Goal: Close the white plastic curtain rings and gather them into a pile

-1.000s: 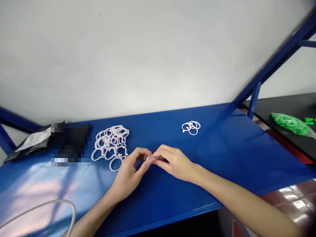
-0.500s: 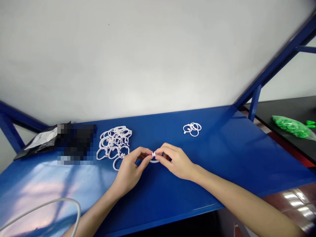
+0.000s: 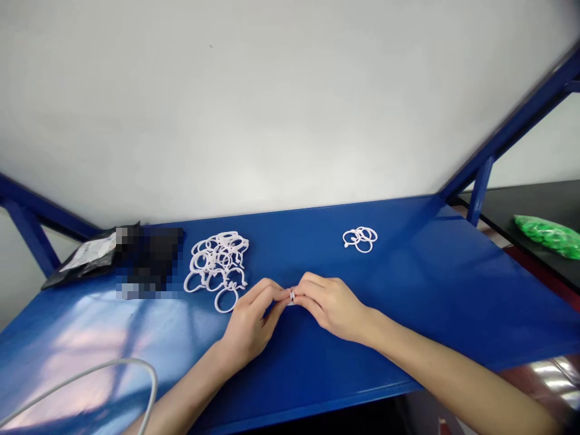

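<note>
Over a blue tabletop [image 3: 385,290], a person's two bare hands come together around one small white piece [image 3: 292,295]. The left hand [image 3: 254,317] pinches it between thumb and fingers; the right hand [image 3: 334,305] grips it the same way from the opposite side, the two sets of fingertips nearly meeting. Only a sliver of the piece shows between them, so its full shape is hidden, and whether it touches the tabletop below cannot be told.

To the left of the left hand, and reaching farther out than its knuckles, lies a tangled pile of white rings [image 3: 217,257], overlapping one another, some with small knobbed ends. The nearest ring [image 3: 217,300], at the pile's near edge, lies just beside the left hand. Beyond the right hand and slightly to its right sits a smaller cluster of white rings [image 3: 361,235], well apart from the pile.

Farther left of the left hand, past the pile, rests a black package [image 3: 67,277] bearing a white label [image 3: 88,254], next to a dark patch blurred into blocks. Nearer than the left hand, a pale cable [image 3: 104,364] curves across the left forearm [image 3: 199,386]. Far to the right of the right hand, a bag of green pieces [image 3: 549,237] lies on a black surface [image 3: 492,199].
</note>
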Motion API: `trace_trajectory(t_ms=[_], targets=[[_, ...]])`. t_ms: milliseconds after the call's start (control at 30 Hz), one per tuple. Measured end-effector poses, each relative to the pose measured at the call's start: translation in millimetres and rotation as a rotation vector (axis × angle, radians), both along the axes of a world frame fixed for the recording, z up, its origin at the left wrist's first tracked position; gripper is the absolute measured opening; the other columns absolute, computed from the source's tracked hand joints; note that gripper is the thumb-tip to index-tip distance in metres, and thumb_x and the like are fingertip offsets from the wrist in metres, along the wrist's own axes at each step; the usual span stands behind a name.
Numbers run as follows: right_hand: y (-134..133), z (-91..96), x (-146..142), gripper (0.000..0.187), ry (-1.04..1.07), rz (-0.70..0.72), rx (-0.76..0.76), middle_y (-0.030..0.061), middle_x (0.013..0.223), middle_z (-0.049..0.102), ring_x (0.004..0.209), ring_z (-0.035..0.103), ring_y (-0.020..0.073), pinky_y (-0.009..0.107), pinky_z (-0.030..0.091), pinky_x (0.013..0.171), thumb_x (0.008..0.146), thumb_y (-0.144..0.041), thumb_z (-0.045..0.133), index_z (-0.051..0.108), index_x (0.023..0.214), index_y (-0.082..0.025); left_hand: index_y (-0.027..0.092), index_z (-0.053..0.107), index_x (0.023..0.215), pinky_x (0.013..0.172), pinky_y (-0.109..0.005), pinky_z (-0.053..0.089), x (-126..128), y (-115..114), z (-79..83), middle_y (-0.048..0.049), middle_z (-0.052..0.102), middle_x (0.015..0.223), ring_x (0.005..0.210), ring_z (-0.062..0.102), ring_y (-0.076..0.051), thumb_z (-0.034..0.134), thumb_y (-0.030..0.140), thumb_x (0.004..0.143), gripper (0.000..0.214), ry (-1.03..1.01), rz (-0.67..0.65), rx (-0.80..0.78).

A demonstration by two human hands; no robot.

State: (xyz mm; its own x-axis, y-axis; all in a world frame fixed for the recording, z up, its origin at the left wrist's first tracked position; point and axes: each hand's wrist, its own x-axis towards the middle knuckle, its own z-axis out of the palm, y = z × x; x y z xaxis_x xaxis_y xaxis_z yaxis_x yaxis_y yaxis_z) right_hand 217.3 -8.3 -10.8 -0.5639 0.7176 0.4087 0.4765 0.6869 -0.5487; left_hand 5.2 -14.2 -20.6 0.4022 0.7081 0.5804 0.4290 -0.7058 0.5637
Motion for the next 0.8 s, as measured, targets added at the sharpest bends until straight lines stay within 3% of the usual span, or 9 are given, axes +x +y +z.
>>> trace_trajectory(t_ms=[300, 433, 533, 633, 700, 800], targets=[[1.5, -1.3, 1.1, 0.03, -0.069, 0.015, 0.056, 0.0026, 0.088, 0.068, 0.068, 0.063, 0.013, 0.025, 0.046, 0.062, 0.11, -0.028, 0.041, 0.066, 0.095, -0.019, 0.02, 0.06, 0.097, 0.069, -0.021, 0.054, 1.0, 2.2, -3.4, -0.0007, 0.066, 0.086, 0.075, 0.065, -0.011, 0.058, 0.013, 0.1, 0.008, 0.042, -0.045, 0.067], [9.2, -4.2, 1.0, 0.028, -0.106, -0.082, 0.126, 0.0026, 0.092, 0.072, 0.075, 0.069, 0.0146, 0.026, 0.049, 0.067, 0.11, -0.033, 0.045, 0.068, 0.102, -0.02, 0.021, 0.064, 0.104, 0.077, -0.03, 0.053, -5.4, 15.2, 3.3, -0.003, 0.072, 0.093, 0.084, 0.066, -0.016, 0.058, 0.018, 0.1, 0.007, 0.205, 0.04, 0.177], [24.1, -0.3, 13.9, 0.026, -0.238, -0.3, 0.182, 0.0042, 0.095, 0.073, 0.077, 0.07, 0.0168, 0.026, 0.047, 0.063, 0.108, -0.035, 0.048, 0.069, 0.103, -0.021, 0.023, 0.068, 0.114, 0.088, -0.041, 0.049, -24.7, 34.6, 4.5, -0.0074, 0.075, 0.104, 0.097, 0.066, -0.026, 0.059, 0.023, 0.099, 0.017, 0.356, 0.317, 0.239], [41.7, 8.9, 38.8, 0.025, -0.452, -0.671, 0.132, 0.0089, 0.102, 0.07, 0.074, 0.069, 0.0199, 0.028, 0.042, 0.054, 0.108, -0.033, 0.049, 0.069, 0.105, -0.019, 0.022, 0.067, 0.125, 0.096, -0.049, 0.044, -50.4, 54.2, 1.6, -0.0132, 0.072, 0.124, 0.114, 0.06, -0.035, 0.055, 0.025, 0.098, 0.029, 0.426, 0.582, 0.241], [50.5, 14.5, 54.9, 0.022, -0.549, -0.823, 0.064, 0.0114, 0.106, 0.068, 0.077, 0.07, 0.0222, 0.029, 0.042, 0.053, 0.106, -0.029, 0.051, 0.069, 0.107, -0.017, 0.022, 0.068, 0.125, 0.096, -0.052, 0.041, -64.2, 62.4, -0.9, -0.0138, 0.072, 0.127, 0.117, 0.057, -0.037, 0.055, 0.027, 0.097, 0.031, 0.47, 0.662, 0.204], [55.6, 17.9, 66.1, 0.021, -0.555, -0.908, 0.023, 0.0144, 0.113, 0.064, 0.09, 0.07, 0.0264, 0.03, 0.048, 0.058, 0.103, -0.03, 0.056, 0.069, 0.112, -0.015, 0.021, 0.073, 0.111, 0.096, -0.055, 0.039, -74.0, 66.8, -2.8, -0.015, 0.075, 0.115, 0.114, 0.056, -0.039, 0.055, 0.03, 0.096, 0.026, 0.497, 0.667, 0.141]])
